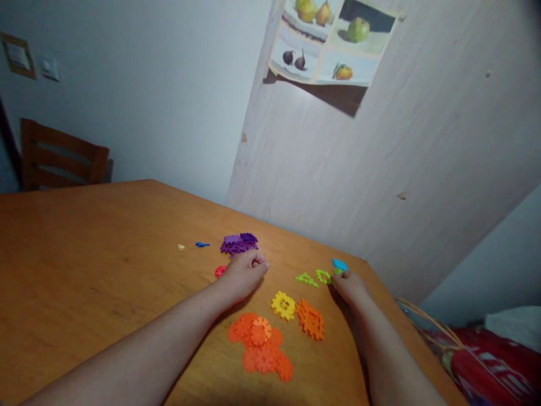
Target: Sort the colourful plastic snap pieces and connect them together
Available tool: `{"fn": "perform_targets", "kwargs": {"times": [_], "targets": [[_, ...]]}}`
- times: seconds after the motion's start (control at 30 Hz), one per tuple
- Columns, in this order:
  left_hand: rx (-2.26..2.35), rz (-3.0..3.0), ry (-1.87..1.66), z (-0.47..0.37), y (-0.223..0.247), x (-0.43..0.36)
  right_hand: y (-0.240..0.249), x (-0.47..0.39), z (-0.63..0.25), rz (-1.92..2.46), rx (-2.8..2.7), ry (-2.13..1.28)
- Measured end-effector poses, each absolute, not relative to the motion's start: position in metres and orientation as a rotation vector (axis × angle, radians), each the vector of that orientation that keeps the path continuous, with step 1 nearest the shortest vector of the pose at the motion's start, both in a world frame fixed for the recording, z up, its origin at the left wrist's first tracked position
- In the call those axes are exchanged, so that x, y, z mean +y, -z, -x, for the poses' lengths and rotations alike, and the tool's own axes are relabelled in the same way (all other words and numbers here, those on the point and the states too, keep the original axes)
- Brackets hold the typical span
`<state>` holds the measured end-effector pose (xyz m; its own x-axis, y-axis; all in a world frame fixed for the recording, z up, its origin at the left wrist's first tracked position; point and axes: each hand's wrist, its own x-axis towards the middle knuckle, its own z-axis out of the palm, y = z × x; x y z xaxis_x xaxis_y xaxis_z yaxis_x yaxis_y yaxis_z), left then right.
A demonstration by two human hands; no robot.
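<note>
My left hand [244, 274] is closed above the table, fingers curled together; what they hold, if anything, is hidden. Just beyond it lies a pile of purple interlocking plastic pieces [237, 245], and a red disc [220, 271] is partly covered by the wrist. At the right, my right hand [350, 285] has its fingers pinched at a light green plastic piece [337, 272], mostly hidden by them. Beside that hand are a green ring-shaped piece [323, 276], a green triangular piece [307, 279] and a blue piece [340, 264].
Between the forearms lie a yellow square piece [283, 305], orange square pieces [310, 320] and a heap of orange notched discs [262, 344]. A small blue piece [202, 245] and cream bits [181, 247] are farther left. The wooden table [105, 265] meets the wall behind; a chair [63, 155] stands far left.
</note>
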<state>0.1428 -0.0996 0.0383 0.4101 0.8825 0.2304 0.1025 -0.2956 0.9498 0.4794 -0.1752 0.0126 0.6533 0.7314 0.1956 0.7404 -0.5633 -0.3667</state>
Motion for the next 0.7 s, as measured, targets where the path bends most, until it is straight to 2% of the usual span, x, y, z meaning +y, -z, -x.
{"fn": "perform_targets", "kwargs": {"times": [0.37,0.7], "targets": [[0.899,-1.730,-0.991,-0.142,-0.041,-0.102,-0.025,-0.176,-0.448,2.685,-1.173,-0.020],[0.883,-1.743,-0.990,-0.142,-0.039,-0.100,-0.023,-0.177,-0.461,2.601,-1.199,0.010]]}}
